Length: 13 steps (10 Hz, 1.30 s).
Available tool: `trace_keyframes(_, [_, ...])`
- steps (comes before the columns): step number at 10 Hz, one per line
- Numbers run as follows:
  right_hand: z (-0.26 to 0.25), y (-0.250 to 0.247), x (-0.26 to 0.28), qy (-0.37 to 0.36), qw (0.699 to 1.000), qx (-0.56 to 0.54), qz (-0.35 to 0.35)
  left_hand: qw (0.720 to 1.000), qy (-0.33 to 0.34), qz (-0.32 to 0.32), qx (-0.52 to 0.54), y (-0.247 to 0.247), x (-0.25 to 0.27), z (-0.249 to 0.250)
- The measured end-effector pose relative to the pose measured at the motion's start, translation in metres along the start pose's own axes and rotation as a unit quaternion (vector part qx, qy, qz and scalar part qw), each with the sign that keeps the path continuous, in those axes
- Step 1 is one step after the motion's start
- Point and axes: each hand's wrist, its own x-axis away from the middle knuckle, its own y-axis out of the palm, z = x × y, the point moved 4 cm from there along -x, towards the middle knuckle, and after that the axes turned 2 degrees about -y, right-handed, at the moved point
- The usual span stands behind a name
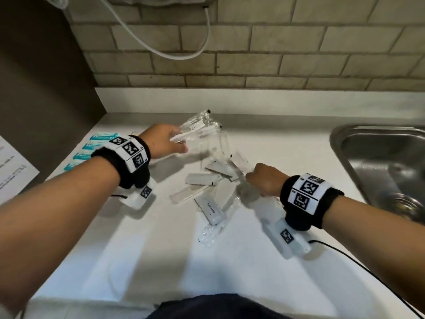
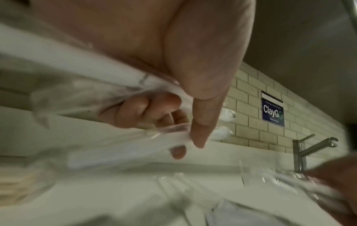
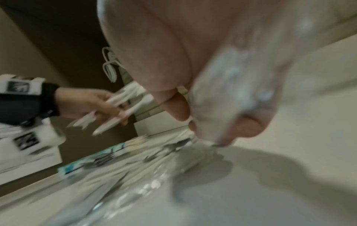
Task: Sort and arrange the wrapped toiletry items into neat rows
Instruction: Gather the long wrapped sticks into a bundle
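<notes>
A loose heap of wrapped toiletry items (image 1: 211, 180) lies mid-counter: clear-wrapped combs, flat sachets and a white toothpaste box (image 1: 210, 209). My left hand (image 1: 171, 140) hovers above the heap's far left and grips several clear-wrapped toothbrushes (image 1: 195, 128), also seen as the toothbrushes (image 2: 123, 85) held under the thumb and the toothbrushes (image 3: 115, 110). My right hand (image 1: 253, 178) sits at the heap's right side, curled round a crinkly clear wrapped packet (image 1: 247, 192); the packet (image 3: 231, 94) is badly blurred. A row of teal-and-white packets (image 1: 92, 146) lies along the counter's left edge.
A steel sink (image 1: 381, 164) fills the right side, with its tap (image 2: 309, 149) by the brick wall (image 1: 253, 54). A white cable (image 1: 161, 42) hangs on the wall. A printed sheet (image 1: 13, 166) lies far left. Bare white counter (image 1: 161, 261) spreads toward me.
</notes>
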Motion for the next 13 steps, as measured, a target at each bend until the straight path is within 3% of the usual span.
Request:
trace_keyframes(3, [-0.012, 0.039, 0.026, 0.026, 0.997, 0.076, -0.019, 0.995, 0.013, -0.01, 0.101, 0.022, 0.019, 0.024])
trace_keyframes(4, [-0.014, 0.037, 0.023, 0.029, 0.999, 0.02, -0.015, 0.991, -0.009, 0.002, 0.136, 0.036, 0.022, 0.023])
trace_keyframes(6, [-0.005, 0.002, 0.024, 0.01, 0.995, -0.065, 0.073, 0.98, -0.056, 0.017, 0.191, 0.057, 0.016, 0.035])
trace_keyframes(8, [0.023, -0.068, 0.008, 0.032, 0.973, -0.154, 0.167, 0.967, -0.092, -0.016, 0.235, 0.088, -0.022, 0.079])
trace_keyframes(9, [0.036, -0.093, -0.006, 0.056, 0.971, -0.147, 0.181, 0.961, -0.12, -0.051, 0.244, 0.109, -0.045, 0.108])
trace_keyframes(11, [0.065, -0.102, -0.043, 0.125, 0.976, -0.113, 0.138, 0.951, -0.146, -0.129, 0.241, 0.159, -0.081, 0.153])
trace_keyframes(13, [0.089, -0.089, -0.074, 0.134, 0.977, -0.138, 0.087, 0.944, -0.162, -0.163, 0.235, 0.191, -0.093, 0.162])
